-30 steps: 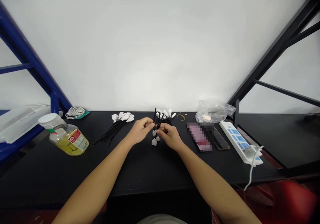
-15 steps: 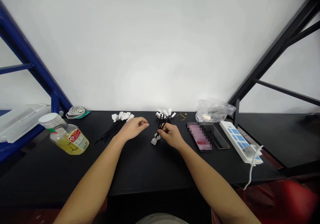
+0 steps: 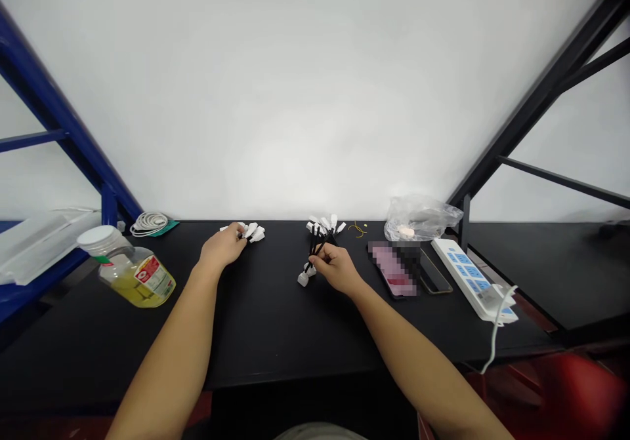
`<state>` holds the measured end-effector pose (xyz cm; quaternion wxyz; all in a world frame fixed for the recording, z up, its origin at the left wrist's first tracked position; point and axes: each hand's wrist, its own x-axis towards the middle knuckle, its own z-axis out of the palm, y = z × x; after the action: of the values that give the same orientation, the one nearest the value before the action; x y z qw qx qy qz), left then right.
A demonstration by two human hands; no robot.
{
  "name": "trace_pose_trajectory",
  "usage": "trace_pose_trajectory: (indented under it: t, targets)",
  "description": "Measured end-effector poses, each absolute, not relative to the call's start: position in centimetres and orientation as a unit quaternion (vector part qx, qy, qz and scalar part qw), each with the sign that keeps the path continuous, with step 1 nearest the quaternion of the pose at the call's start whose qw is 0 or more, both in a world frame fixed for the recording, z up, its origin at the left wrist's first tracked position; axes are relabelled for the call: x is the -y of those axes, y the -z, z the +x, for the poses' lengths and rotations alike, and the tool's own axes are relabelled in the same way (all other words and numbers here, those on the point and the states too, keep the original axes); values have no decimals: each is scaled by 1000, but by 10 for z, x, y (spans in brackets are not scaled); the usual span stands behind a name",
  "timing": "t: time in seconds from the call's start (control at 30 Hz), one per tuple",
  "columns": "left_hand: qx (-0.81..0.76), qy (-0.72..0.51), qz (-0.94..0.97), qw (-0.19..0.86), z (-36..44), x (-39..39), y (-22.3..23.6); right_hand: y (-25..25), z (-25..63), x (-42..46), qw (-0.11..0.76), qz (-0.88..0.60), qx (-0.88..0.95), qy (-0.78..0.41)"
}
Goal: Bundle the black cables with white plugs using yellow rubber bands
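Observation:
My right hand (image 3: 335, 268) is closed in a pinch around several thin black cables (image 3: 314, 238). White ends (image 3: 304, 279) of these cables hang below the fingertips. Just behind it lies a pile of similar cables with flat white ends (image 3: 325, 221). Over on the left, my left hand (image 3: 222, 248) reaches into a second pile, its fingers pinched together at the white ends (image 3: 253, 232). What sits between those fingertips is hidden, and the hand covers most of that pile's black strands.
A jar of yellow liquid (image 3: 142, 277) stands on the black table (image 3: 275, 335) at left, near a coiled white cable (image 3: 149, 223). To the right are two phones (image 3: 394, 269) (image 3: 436, 273), a plastic bag (image 3: 423, 217), yellow bits (image 3: 358, 230) and a white power strip (image 3: 467, 273).
My left hand has moved left from the middle of the table onto the left pile, and its fingers have closed there. The right hand stays put with its cables.

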<state>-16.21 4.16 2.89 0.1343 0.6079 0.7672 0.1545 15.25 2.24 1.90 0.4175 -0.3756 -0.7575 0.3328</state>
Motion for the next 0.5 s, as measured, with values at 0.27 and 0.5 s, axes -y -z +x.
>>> trace_pose_trajectory:
  t: [0.27, 0.5]
  targets:
    - [-542, -394, 565, 482, -89, -34, -34, -20, 149, -18, 430, -372, 750, -339]
    - [-458, -304, 677, 489, -50, -20, -26, -19, 150, -18, 418, -368, 765, -324]
